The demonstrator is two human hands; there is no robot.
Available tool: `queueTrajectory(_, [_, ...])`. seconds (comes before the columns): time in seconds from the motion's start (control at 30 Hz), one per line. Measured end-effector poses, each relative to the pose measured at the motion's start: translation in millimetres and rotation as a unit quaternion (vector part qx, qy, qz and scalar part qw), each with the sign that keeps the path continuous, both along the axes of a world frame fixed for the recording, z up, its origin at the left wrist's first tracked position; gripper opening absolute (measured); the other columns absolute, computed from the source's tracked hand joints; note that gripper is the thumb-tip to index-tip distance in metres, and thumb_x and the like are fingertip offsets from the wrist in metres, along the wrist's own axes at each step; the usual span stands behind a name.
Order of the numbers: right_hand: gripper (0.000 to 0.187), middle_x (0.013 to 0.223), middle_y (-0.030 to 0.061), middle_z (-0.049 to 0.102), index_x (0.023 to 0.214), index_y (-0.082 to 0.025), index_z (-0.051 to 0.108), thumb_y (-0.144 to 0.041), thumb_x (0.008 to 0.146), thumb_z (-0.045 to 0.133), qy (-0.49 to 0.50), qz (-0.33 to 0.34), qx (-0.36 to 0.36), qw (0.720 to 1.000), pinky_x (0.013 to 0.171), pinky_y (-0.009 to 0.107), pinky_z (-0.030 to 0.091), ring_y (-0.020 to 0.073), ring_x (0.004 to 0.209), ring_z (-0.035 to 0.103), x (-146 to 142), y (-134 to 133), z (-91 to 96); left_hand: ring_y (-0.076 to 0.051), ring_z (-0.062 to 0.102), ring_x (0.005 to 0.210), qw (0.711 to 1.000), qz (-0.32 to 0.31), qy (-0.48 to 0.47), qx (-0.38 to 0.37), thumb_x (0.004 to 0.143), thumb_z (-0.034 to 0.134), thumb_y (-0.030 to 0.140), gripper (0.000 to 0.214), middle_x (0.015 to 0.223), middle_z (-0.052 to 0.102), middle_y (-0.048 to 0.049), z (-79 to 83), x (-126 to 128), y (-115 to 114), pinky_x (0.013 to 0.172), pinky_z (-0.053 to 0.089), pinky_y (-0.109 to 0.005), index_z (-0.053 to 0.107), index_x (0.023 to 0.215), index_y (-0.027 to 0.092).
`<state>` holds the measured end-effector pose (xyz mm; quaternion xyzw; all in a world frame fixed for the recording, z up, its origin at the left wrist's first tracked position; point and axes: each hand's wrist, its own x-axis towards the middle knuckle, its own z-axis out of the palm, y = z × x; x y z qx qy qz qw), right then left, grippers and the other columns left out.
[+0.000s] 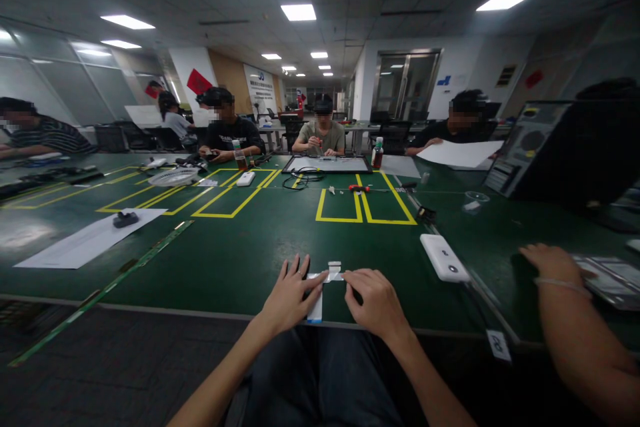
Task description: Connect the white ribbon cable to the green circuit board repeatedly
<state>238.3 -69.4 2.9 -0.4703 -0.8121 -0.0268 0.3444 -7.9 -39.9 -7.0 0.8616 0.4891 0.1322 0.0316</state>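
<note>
Splayed flat, left hand (290, 293) presses a white flat ribbon strip with blue end (317, 307) at the near edge of the green table (240, 260); right hand (375, 300) curls fingertips onto its top, pinch undeterminable. Rightward: white rectangular plastic device (444, 257); edge label (497, 345), writing unreadable; co-worker's hand (550, 263).

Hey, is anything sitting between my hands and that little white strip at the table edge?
Nothing visible. The left hand and right hand both touch the thin white flat strip on the green table. The white rectangular plastic box lies apart, off to the right.
</note>
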Motion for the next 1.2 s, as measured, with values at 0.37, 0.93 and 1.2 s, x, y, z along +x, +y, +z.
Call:
queueTrajectory(0.37, [0.036, 0.128, 0.0047, 0.074, 0.126, -0.025, 0.072, -0.016, 0.093, 0.058, -0.022, 0.049, -0.033, 0.998, 0.103, 0.039, 0.049, 0.0223, 0.117, 0.065, -1, 0, 2.3, -0.040, 0.025, 0.157, 1.000, 0.003, 0.001, 0.012, 0.108, 0.037, 0.051, 0.050, 0.167, 0.035, -0.0111, 4.1, 5, -6, 0.122, 0.026, -0.065, 0.042, 0.158, 0.042])
queueTrajectory(0.93, [0.033, 0.120, 0.0050, 0.077, 0.120, -0.024, 0.076, -0.015, 0.093, 0.060, -0.004, 0.042, -0.038, 0.998, 0.097, 0.038, 0.052, 0.0215, 0.110, 0.067, 0, 0, 1.0, -0.040, 0.022, 0.158, 0.959, 0.277, 0.059, -0.019, 0.105, 0.029, 0.054, 0.067, 0.169, 0.029, -0.0156, -9.8, -142, 50, 0.123, 0.020, -0.063, 0.035, 0.163, 0.023])
queueTrajectory(1.2, [0.032, 0.119, 0.0037, 0.077, 0.120, -0.023, 0.075, -0.014, 0.094, 0.059, 0.005, 0.040, -0.053, 0.998, 0.098, 0.037, 0.051, 0.0212, 0.110, 0.066, -1, -2, 3.3, -0.046, 0.019, 0.157, 0.831, 0.553, 0.061, -0.021, 0.099, 0.027, 0.064, 0.080, 0.170, 0.024, -0.0217, -7.0, -309, 53, 0.114, 0.027, -0.068, 0.038, 0.161, 0.014])
